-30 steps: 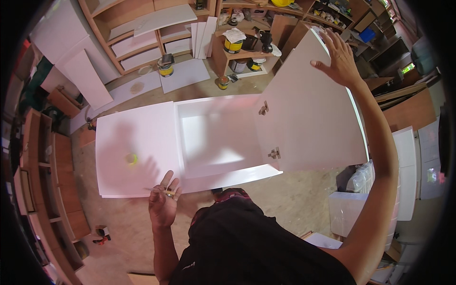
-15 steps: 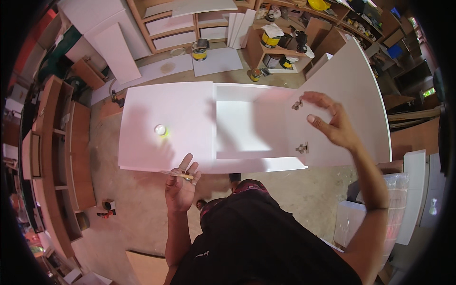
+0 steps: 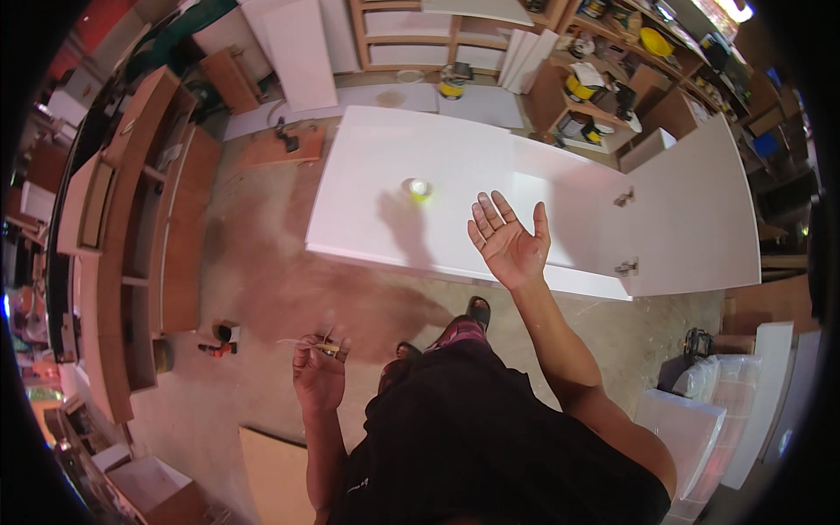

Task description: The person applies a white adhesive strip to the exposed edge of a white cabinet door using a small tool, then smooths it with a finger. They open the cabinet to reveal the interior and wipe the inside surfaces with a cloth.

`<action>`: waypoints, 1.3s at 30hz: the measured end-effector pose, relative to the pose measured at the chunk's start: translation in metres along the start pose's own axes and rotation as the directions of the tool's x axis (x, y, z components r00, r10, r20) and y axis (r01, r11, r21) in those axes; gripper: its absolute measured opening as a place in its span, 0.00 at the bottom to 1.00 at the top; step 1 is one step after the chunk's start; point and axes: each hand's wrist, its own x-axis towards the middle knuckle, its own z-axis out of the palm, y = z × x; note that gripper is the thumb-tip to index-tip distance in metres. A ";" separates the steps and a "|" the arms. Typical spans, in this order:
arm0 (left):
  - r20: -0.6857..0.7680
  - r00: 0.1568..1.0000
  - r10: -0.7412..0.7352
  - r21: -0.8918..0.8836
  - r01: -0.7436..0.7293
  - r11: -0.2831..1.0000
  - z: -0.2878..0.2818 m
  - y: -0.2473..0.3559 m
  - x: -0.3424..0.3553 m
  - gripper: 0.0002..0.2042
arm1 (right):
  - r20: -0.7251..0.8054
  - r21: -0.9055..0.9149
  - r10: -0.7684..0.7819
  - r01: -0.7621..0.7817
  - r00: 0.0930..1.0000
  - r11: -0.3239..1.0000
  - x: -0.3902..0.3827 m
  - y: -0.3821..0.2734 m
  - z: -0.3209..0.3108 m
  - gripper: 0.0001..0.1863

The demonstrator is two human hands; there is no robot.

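Observation:
A white cabinet (image 3: 442, 254) lies in front of me with its left panel (image 3: 372, 197) closed. Its right door (image 3: 700, 210) stands open on two metal hinges (image 3: 625, 268). My right hand (image 3: 512, 245) is raised over the cabinet's near side, palm showing, fingers spread, nothing in it. Off the cabinet's near left corner, my left hand (image 3: 319, 372) pinches a small yellowish stick (image 3: 327, 346); thin pale strands show beside it, and its exact kind is unclear. A small round white thing with a yellow-green edge (image 3: 420, 188) rests on the closed panel.
An orange-and-black power tool (image 3: 219, 348) is on the floor at left, near a long brown wooden cabinet (image 3: 140, 227). Paint cans (image 3: 452, 83) and white boards (image 3: 302, 52) stand at the back. Plastic-wrapped panels (image 3: 713, 411) are at the right.
My right hand has left the open door's hinge area and moved left, turning palm up. My left hand has lowered away from the cabinet, its fingers curling more. The whole view has shifted.

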 end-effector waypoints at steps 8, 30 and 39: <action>-0.221 0.969 0.111 -0.081 -0.131 0.988 -0.080 0.086 0.009 0.07 | -0.431 -0.437 0.066 -0.273 0.900 0.857 0.049 0.170 -0.037 0.18; -0.166 0.951 -0.262 0.042 0.273 0.961 -0.230 0.329 0.382 0.09 | -0.379 -0.782 -0.279 -0.144 0.882 0.607 0.340 0.402 -0.068 0.08; 0.084 0.876 -0.475 0.302 0.432 0.850 -0.252 0.379 0.618 0.12 | -0.690 -0.631 -0.626 0.121 0.364 0.766 0.360 0.434 -0.085 0.21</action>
